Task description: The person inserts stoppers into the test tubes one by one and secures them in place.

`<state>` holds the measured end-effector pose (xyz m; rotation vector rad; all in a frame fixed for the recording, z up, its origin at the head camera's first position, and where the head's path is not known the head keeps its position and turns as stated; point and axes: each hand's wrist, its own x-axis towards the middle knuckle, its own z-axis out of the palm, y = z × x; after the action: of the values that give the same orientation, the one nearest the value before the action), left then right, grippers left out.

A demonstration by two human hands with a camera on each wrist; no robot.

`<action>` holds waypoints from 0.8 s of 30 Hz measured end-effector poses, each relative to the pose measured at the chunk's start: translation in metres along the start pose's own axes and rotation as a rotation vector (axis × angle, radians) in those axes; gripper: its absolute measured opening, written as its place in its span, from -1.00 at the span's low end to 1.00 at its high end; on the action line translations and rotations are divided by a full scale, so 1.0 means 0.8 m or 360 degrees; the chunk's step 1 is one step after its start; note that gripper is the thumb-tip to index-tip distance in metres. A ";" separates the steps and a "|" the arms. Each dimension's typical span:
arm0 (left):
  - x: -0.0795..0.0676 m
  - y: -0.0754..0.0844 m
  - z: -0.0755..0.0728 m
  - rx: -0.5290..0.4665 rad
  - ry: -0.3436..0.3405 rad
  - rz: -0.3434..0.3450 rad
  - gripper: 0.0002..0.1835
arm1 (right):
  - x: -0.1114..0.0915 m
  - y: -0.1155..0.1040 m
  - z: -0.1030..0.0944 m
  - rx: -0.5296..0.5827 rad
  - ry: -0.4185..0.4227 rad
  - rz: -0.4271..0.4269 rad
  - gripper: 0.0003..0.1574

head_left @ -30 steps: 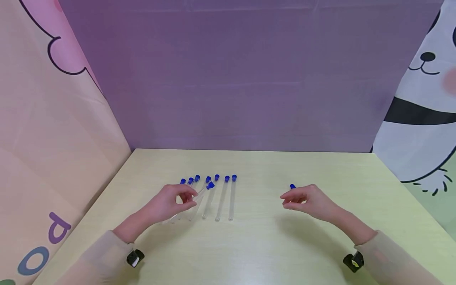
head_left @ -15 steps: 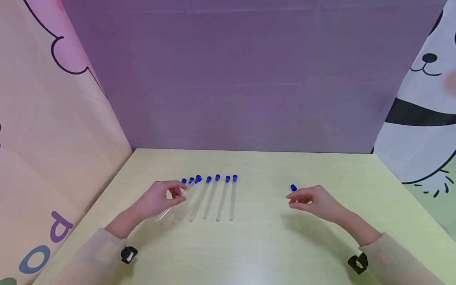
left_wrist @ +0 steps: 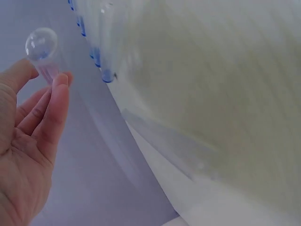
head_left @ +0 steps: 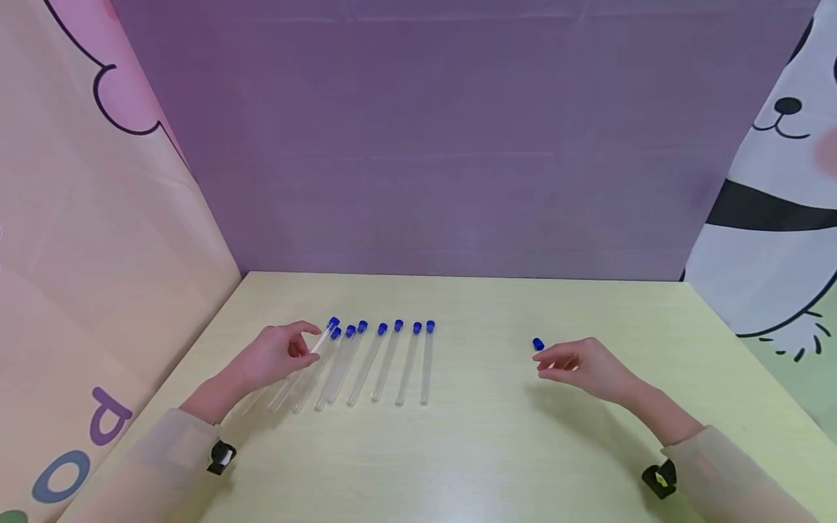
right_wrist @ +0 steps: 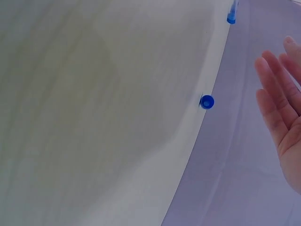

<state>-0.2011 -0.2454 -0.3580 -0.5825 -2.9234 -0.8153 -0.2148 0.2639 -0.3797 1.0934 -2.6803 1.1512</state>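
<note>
My left hand [head_left: 277, 356] pinches a clear test tube [left_wrist: 43, 44] with a blue cap [head_left: 333, 322] between thumb and fingertips. The tube slants, cap away from me, and its rounded bottom faces the left wrist camera. Just right of this hand, several more capped test tubes [head_left: 389, 363] lie in a fanned row on the table. Partly hidden below the left hand lies a clear tube [left_wrist: 164, 141] with no cap showing on it. On the right, a loose blue cap [head_left: 538, 343] lies on the table, its hollow end showing in the right wrist view. Beside it hovers my right hand [head_left: 585, 370], fingers loosely bent, holding nothing.
The pale wooden table [head_left: 484, 450] ends at a purple backdrop [head_left: 458, 145]. A printed pink cloth [head_left: 131, 254] borders the left side, and a cloth with a panda-like figure [head_left: 771, 254] borders the right. Both wrists carry small black devices.
My left hand has moved left, carrying the tube from over the row to its left end. My right hand has drawn slightly right, away from the loose cap, which now shows fully.
</note>
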 end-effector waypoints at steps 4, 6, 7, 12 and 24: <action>-0.002 -0.010 -0.001 -0.0087 -0.0061 -0.0061 -0.53 | 0.001 0.002 -0.002 -0.0011 0.0000 0.0017 -0.68; -0.003 -0.017 0.000 -0.0113 -0.0078 -0.0075 -0.53 | 0.001 0.002 -0.002 -0.0011 -0.0009 0.0043 -0.68; -0.003 -0.020 0.000 -0.0118 -0.0083 -0.0077 -0.53 | 0.001 0.002 -0.002 -0.0007 -0.0014 0.0057 -0.68; -0.002 -0.035 0.002 -0.0108 -0.0104 -0.0081 -0.54 | 0.002 0.002 -0.004 -0.0004 -0.0036 0.0082 -0.68; 0.001 -0.044 0.008 -0.0127 -0.0200 -0.0171 -0.58 | 0.003 0.010 -0.010 -0.0063 -0.0034 0.0065 -0.71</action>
<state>-0.2143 -0.2692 -0.3807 -0.5033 -3.0716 -0.9446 -0.2233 0.2717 -0.3786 1.0557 -2.7416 1.0939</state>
